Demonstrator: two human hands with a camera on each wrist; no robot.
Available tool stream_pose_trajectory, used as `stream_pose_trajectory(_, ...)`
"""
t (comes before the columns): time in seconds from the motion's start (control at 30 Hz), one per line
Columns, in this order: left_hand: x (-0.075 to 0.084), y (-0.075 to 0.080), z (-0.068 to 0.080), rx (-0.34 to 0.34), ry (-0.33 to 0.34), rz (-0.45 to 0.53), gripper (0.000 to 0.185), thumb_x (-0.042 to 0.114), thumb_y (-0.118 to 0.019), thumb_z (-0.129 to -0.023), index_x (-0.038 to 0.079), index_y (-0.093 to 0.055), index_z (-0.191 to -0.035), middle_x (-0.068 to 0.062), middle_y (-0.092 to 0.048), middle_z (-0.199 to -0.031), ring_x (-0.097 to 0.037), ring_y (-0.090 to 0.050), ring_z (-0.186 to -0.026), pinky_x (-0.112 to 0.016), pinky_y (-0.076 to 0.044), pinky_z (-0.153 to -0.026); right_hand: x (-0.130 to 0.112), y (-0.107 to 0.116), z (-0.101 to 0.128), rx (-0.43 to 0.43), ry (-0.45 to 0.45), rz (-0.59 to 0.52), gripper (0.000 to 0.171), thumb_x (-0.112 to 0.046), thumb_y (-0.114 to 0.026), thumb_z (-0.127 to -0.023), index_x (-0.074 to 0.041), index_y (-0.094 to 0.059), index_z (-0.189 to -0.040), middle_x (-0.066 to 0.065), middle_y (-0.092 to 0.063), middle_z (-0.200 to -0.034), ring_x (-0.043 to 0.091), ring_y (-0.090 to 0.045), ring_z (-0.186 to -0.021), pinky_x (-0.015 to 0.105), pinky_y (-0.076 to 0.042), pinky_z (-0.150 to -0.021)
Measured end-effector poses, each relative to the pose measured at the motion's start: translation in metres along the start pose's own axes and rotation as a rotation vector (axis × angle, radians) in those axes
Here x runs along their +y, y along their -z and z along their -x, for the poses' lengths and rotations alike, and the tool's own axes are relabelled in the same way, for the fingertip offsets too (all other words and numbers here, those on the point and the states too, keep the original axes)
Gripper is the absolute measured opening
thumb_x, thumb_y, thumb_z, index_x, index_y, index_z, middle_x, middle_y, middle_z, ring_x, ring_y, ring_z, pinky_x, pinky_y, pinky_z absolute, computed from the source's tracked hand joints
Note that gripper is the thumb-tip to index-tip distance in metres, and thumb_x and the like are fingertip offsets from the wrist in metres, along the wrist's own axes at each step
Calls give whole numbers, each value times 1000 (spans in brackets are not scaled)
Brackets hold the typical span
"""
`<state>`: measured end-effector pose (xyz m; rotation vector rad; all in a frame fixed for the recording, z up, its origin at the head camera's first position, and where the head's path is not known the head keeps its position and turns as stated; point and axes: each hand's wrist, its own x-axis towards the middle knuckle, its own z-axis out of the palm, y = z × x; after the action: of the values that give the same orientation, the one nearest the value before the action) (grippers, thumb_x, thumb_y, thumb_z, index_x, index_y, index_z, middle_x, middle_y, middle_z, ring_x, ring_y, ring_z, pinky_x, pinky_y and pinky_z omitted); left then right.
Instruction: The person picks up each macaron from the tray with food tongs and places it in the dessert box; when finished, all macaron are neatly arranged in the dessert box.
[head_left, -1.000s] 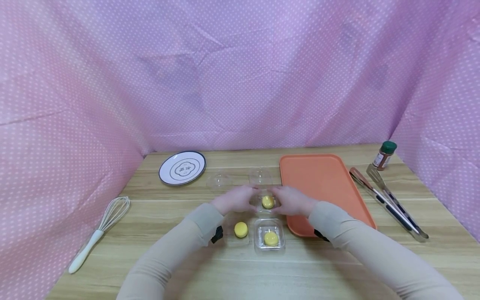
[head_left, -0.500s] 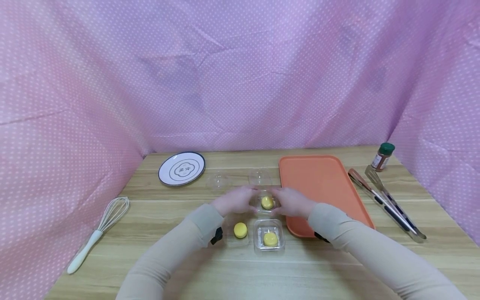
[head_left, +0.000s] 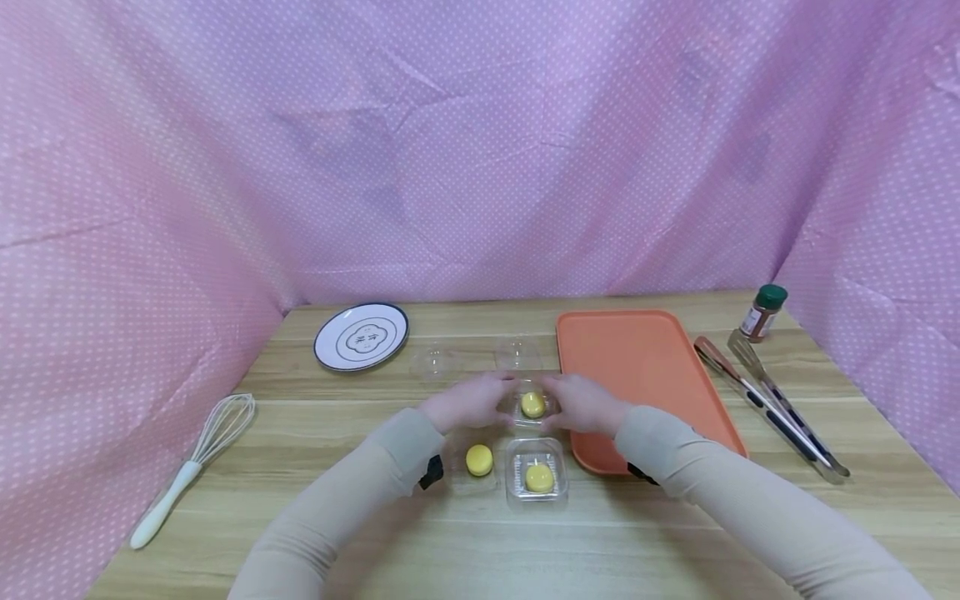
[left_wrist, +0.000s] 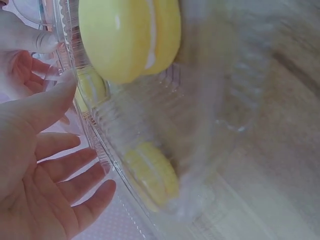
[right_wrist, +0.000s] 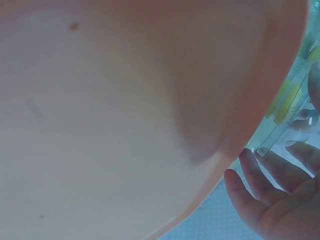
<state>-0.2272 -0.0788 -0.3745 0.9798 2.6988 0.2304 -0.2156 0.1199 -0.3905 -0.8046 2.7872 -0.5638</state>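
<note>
In the head view, a clear plastic box (head_left: 528, 423) with a yellow macaron (head_left: 532, 405) inside stands between both hands. My left hand (head_left: 468, 400) is at its left side, thumb tip right at the rim and fingers loosely spread. On its right, my right hand (head_left: 588, 402) has gently curved fingers, fingertips right by the box wall. A second clear box (head_left: 562, 477) holding a macaron (head_left: 539, 478) sits in front. Left of it lies another macaron (head_left: 479, 460) in clear plastic. The left wrist view also shows a macaron (left_wrist: 150, 175) hidden behind my left hand from the head.
Clear domed lids (head_left: 433, 362) lie behind the hands. An orange tray (head_left: 645, 358) is beside my right hand. Farther right are tongs (head_left: 776, 408) and a green-capped spice jar (head_left: 764, 313). A white plate (head_left: 362, 337) stands back left, a whisk (head_left: 195, 467) far left.
Both hands stay around the box with no clear movement. The whole head view shifts very slightly; the boxes and macarons keep their places on the table.
</note>
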Motion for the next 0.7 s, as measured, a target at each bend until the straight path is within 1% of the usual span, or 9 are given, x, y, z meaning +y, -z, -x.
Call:
stream_pose_trajectory(0.07, -1, 0, 2, 0, 2, 20, 63, 29, -70, -85, 5, -46, -138, -14, -44, -144, -28, -46, -130, -40, -37, -110, 0, 0, 0, 1, 5, -1, 70, -29, -78, -75, -11, -47, -135, -7, -60, -77, 8, -55, -69, 31, -51, -70)
stream_pose_trajectory(0.13, -3, 1, 4, 14, -5, 45, 62, 28, -69, -86, 4, -46, -138, -16, -43, -144, -29, -45, -130, -40, -37, -110, 0, 0, 0, 2, 3, -5, 70, -29, -78, -75, -11, -48, -135, -7, -60, -77, 7, -55, -69, 30, -51, -70)
stream_pose_trajectory(0.27, -7, 3, 7, 70, -31, 82, 61, 25, -68, -87, 2, -45, -138, -16, -46, -142, -28, -48, -127, -39, -39, -108, 1, 0, -1, 3, 5, -23, 67, -29, -78, -74, -10, -50, -132, -7, -61, -77, 7, -56, -69, 30, -51, -70)
stream_pose_trajectory(0.37, -10, 3, 9, 120, -62, 93, 59, 23, -69, -87, 3, -46, -137, -13, -51, -136, -25, -52, -122, -37, -44, -104, 1, -1, -1, 3, 11, -29, 67, -29, -79, -74, -11, -50, -132, -7, -61, -77, 7, -56, -68, 29, -51, -69)
stream_pose_trajectory(0.47, -12, 4, 13, 153, -75, 126, 56, 21, -69, -87, 4, -48, -136, -13, -53, -134, -26, -54, -120, -38, -44, -103, 2, -1, -1, 9, 23, -26, 67, -29, -79, -73, -10, -50, -131, -7, -61, -76, 7, -55, -68, 29, -50, -68)
stream_pose_trajectory(0.63, -18, 5, 19, 210, -61, 164, 51, 20, -67, -88, 1, -51, -132, -16, -53, -133, -29, -53, -121, -41, -43, -105, 2, 0, -1, 13, 27, -35, 68, -28, -79, -73, -9, -50, -131, -7, -61, -77, 7, -55, -68, 29, -50, -69)
stream_pose_trajectory(0.7, -22, 4, 21, 233, -52, 160, 48, 19, -66, -89, 0, -52, -131, -18, -53, -133, -30, -52, -122, -42, -42, -105, 2, 0, -1, 12, 24, -33, 70, -29, -79, -73, -8, -49, -132, -6, -62, -79, 7, -55, -69, 30, -51, -71)
